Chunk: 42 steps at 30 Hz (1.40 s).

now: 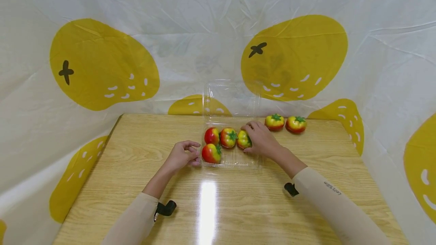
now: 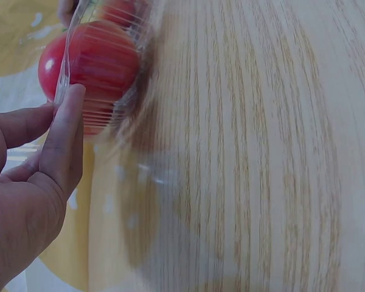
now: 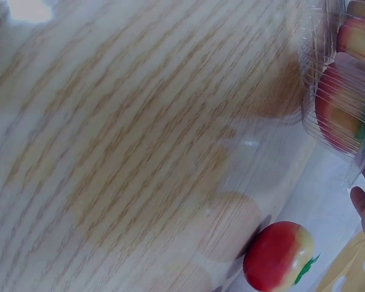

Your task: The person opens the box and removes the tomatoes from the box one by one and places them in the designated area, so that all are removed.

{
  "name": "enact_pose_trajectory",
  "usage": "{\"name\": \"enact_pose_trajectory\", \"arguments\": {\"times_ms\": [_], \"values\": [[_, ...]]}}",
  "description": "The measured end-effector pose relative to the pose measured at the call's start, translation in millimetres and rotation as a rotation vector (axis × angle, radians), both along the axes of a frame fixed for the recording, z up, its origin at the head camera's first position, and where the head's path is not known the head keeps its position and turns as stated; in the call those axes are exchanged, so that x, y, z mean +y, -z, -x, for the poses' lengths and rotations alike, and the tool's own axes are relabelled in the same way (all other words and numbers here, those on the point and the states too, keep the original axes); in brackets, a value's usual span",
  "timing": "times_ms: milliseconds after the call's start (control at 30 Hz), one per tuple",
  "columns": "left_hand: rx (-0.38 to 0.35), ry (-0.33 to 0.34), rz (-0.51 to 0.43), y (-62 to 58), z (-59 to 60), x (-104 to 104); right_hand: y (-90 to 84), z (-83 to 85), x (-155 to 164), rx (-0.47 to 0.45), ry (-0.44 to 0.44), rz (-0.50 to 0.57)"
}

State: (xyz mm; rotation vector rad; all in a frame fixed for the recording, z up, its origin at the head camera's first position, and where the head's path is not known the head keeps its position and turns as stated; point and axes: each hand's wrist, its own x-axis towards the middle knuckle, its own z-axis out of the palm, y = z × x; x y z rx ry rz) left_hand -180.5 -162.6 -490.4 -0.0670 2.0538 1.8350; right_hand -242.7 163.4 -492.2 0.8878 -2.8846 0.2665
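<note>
Fingers of the right hand [image 1: 262, 139] curl over a yellow-green tomato [image 1: 243, 139] at the right end of the back row in the clear plastic clamshell tray [image 1: 238, 161], gripping it from above. The left hand [image 1: 182, 156] sits at the tray's left edge; the left wrist view shows its thumb and forefinger [image 2: 64, 137] pinching the thin plastic rim beside a red tomato [image 1: 211, 153].

The tray lies flat near the middle of the wooden table [image 1: 136, 184]. Its long axis runs left to right across the person's view, and its hinged lid [image 1: 231, 99] stands open and upright at the far side, against the backdrop. Inside are four tomatoes: three in the back row, namely a red one [image 1: 212, 136], a red-yellow one [image 1: 228, 138] with its green stem facing the camera, and the gripped one; the fourth sits front left.

Two more tomatoes [image 1: 274, 122] [image 1: 296, 124] rest on the table just right of the tray, stems up.

Small dark lettering is printed on the right sleeve [image 1: 332, 188]; it is too small to read with certainty. A white backdrop cloth [image 1: 102, 59] with large yellow fruit shapes surrounds the table.
</note>
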Motion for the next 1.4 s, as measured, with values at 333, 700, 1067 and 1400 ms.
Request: {"name": "enact_pose_trajectory", "arguments": {"times_ms": [333,700,1067,1400], "values": [[-0.011,0.008,0.002,-17.1,-6.1,1.7,1.1,1.6,3.1,-0.016,-0.015,0.035],[0.003,0.011,-0.005,-16.2,-6.2,2.6,-4.7,-2.6,5.2,-0.071,-0.005,0.088],[-0.007,-0.004,0.000,-17.8,-7.3,3.1,-12.8,-5.8,10.0,-0.070,-0.021,0.137],[-0.012,-0.003,0.006,-12.8,-4.9,2.7,-19.7,-15.7,14.2,-0.137,-0.026,0.277]]}}
